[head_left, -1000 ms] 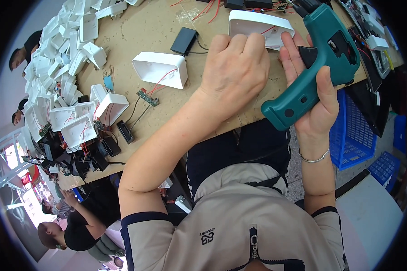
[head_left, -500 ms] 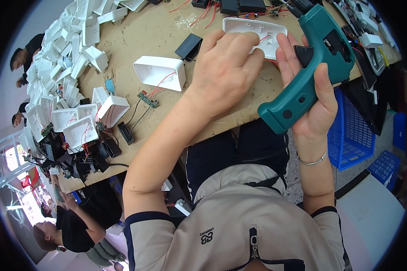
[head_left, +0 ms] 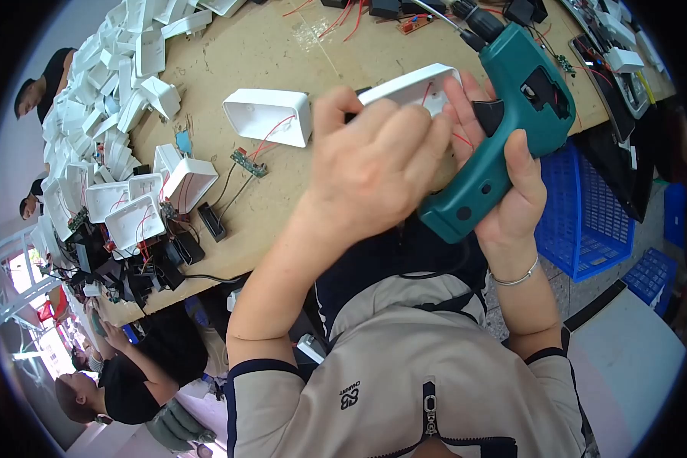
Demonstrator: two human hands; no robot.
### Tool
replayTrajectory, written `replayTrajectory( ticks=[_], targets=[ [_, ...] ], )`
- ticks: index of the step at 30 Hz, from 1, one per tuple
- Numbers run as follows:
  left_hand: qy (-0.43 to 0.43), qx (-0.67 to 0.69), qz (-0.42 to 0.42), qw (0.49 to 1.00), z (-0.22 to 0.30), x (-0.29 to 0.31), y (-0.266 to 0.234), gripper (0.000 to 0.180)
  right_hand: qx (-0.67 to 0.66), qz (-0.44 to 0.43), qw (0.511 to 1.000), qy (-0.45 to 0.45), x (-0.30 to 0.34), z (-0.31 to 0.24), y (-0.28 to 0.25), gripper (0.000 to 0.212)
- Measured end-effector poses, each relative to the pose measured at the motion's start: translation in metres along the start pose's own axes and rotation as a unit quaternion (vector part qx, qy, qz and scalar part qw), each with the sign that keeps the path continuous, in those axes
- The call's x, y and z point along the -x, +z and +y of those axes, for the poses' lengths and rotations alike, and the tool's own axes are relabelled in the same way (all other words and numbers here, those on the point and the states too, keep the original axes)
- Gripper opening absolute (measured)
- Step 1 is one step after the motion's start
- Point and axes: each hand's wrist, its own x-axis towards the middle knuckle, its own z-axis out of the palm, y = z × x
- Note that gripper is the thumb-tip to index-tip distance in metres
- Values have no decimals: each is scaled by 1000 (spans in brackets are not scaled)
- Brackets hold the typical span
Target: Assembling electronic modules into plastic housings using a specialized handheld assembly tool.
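Note:
My right hand [head_left: 511, 202] is closed around the handle of a teal cordless power driver [head_left: 504, 126] with a black trigger and chuck. Its thumb lies along the grip, and its fingertips reach the right end of a white plastic case [head_left: 412, 82]. My left hand [head_left: 378, 160], slightly blurred, curls over the case's near side; its fingers hide the contact. The case is tilted, with red wires showing inside. A second white case [head_left: 267, 114] lies open to the left, its red wire leading to a small green circuit board [head_left: 249, 162].
A heap of white casings [head_left: 130, 76] covers the table's far left. Nearer lie wired cases [head_left: 136, 220] and black parts [head_left: 183, 248]. A blue crate [head_left: 588, 214] stands below the table at right. Another person [head_left: 122, 374] sits at lower left.
The white case has come nearer and tilted between my hands. My right hand and the driver have shifted slightly left and toward me. The black box beside the case has left its spot.

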Motion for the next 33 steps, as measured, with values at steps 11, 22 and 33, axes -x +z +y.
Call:
replayTrajectory(
  ticks=[11, 22, 33],
  targets=[
    [-170, -27, -99, 980, 29, 7, 10, 6, 43, -8, 999, 12, 1, -7, -12, 71],
    [-199, -40, -65, 977, 31, 10, 5, 10, 59, -2, 998, 10, 3, -8, -13, 72],
    [-211, -50, -45, 975, 23, 4, 21, 11, 78, -31, 996, 2, 8, -13, -23, 75]
  ],
)
